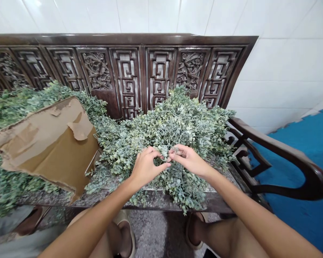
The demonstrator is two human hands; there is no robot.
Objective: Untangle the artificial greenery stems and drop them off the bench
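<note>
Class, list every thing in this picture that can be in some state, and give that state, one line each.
Left hand: fingers pinched on a sprig.
Right hand: fingers pinched on the same sprig.
Foliage heap: piled loose on the bench seat, hanging over its front edge.
Cardboard box: torn, tipped among the foliage.
Bench: standing against the tiled wall.

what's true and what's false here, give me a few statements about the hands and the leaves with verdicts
1. The left hand and the right hand both pinch at the greenery. True.
2. The cardboard lies to the right of the hands. False: it lies to their left.
3. The greenery rests on a carved dark wooden bench. True.
4. The wall behind is bare brick. False: it is white tile.
</note>
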